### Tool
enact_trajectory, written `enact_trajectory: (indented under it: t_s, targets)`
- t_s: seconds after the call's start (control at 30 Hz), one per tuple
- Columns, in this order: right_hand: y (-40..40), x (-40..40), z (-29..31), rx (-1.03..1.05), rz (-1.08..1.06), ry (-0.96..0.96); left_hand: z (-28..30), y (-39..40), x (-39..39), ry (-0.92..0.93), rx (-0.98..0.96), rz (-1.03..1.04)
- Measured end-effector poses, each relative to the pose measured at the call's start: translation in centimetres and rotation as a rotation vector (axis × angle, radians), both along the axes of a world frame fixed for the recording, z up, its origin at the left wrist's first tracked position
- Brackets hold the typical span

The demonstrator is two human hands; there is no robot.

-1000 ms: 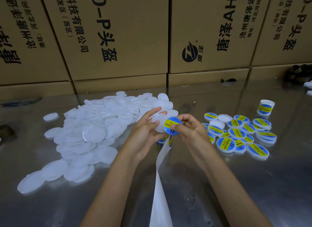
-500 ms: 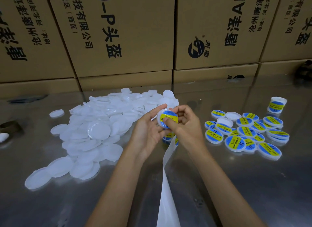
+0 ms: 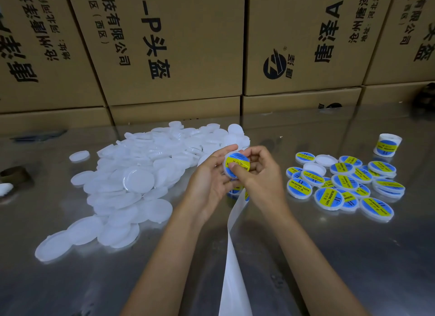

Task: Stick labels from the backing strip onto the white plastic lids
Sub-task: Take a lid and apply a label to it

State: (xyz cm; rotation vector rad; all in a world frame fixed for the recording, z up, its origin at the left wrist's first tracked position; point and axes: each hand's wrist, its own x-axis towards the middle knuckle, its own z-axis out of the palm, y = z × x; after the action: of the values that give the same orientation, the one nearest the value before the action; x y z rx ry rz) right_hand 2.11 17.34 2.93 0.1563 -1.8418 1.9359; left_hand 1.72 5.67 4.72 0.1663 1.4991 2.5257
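Note:
My left hand (image 3: pixel 209 181) holds a white plastic lid (image 3: pixel 236 164) upright at the middle of the table, fingers curled round its rim. A blue and yellow label lies on the lid's face. My right hand (image 3: pixel 261 174) grips the lid from the right, its thumb pressing on the label's lower part. Beneath the hands the white backing strip (image 3: pixel 231 257) hangs down toward me, with more blue labels (image 3: pixel 235 190) just visible on it under my left palm. A large heap of plain white lids (image 3: pixel 141 174) lies to the left. Several labelled lids (image 3: pixel 341 184) lie to the right.
The table is shiny steel (image 3: pixel 353 257). Stacked cardboard boxes (image 3: pixel 164 45) wall off its far edge. A label roll (image 3: pixel 388 144) stands at the far right. A dark ring-shaped object (image 3: pixel 15 174) sits at the left edge.
The label went from being held above the lid to lying flat on its face. My right thumb has come down onto it, and the view has shifted slightly left.

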Motion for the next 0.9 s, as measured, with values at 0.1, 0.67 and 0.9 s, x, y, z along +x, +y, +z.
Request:
enact_trajectory:
  t_s: [0.1, 0.67, 0.9]
  targets:
    - [0.0, 0.1, -0.1, 0.022, -0.017, 0.004, 0.1, 0.1, 0.0, 0.01, -0.022, -0.002]
    - [0.9, 0.0, -1.9, 0.451, -0.306, -0.012, 0.1, 0.3, 0.3, -0.028, 0.193, -0.081]
    - [1.2, 0.2, -1.8, 0.52, -0.313, 0.101, 0.1, 0.1, 0.3, 0.085, 0.028, -0.091]
